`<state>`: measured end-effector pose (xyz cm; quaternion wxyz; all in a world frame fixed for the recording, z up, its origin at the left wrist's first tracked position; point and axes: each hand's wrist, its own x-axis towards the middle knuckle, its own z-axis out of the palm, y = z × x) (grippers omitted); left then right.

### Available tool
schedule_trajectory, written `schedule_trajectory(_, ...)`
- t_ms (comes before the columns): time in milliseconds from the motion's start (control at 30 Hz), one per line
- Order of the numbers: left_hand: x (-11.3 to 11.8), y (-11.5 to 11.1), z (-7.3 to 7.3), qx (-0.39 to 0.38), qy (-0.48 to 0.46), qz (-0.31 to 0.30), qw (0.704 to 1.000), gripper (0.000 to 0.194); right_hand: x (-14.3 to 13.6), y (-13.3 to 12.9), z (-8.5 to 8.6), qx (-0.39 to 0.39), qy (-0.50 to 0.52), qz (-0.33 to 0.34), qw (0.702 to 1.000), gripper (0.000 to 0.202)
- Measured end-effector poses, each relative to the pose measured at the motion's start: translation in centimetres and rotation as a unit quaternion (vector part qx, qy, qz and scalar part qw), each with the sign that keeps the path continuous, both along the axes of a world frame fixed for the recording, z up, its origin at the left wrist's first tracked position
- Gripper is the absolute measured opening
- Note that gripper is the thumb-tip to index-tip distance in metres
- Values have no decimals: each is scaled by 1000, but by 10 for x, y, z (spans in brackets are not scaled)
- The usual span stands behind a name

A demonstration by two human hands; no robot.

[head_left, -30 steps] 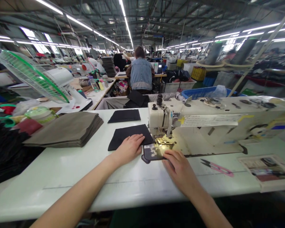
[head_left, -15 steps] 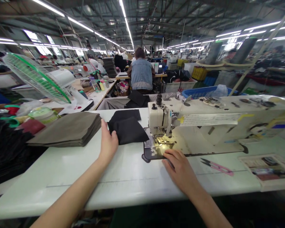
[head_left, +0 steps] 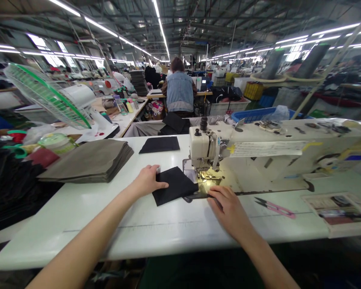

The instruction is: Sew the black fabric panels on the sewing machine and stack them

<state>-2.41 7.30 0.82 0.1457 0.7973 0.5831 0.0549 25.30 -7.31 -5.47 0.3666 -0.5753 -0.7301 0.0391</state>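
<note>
A flat black rectangular fabric piece (head_left: 174, 185) lies on the white table (head_left: 87, 212) just left of the cream industrial sewing machine (head_left: 258, 158), turned askew so its long axis slants from the near left up toward the machine's needle area, one corner pointing at the presser foot. The left hand (head_left: 147, 180) rests on the piece's left edge, fingers loosely spread and thumb laid on the cloth, clamped on nothing. The right hand (head_left: 230, 210) lies flat and spread on the table just in front of the machine, its fingertips at a dark strip beside the fabric's right corner.
</note>
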Motion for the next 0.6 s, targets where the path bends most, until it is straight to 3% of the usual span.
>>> schedule_trajectory(67,-1,9,6,-70,-13,-4,997,54,0,0,0,1,7,3,1000,19)
schedule_trajectory(167,0,6,20,-81,-30,-35,996,30,0,-1,-1,0,29,9,1000,20)
schedule_trajectory(300,5,-33,60,-60,-150,-95,982,33,3,-1,0,-13,107,10,994,21)
schedule_trajectory(400,11,-68,95,-221,-256,-119,934,36,10,0,2,-39,221,-26,974,26)
schedule_trajectory(467,17,-81,108,-293,-326,-98,893,37,15,1,4,-60,299,-68,950,31)
schedule_trajectory(533,23,-83,106,-328,-378,-49,865,41,19,1,7,-79,354,-95,927,35)
schedule_trajectory(600,25,-76,87,-335,-392,3,857,42,19,0,9,-86,376,-96,917,38)
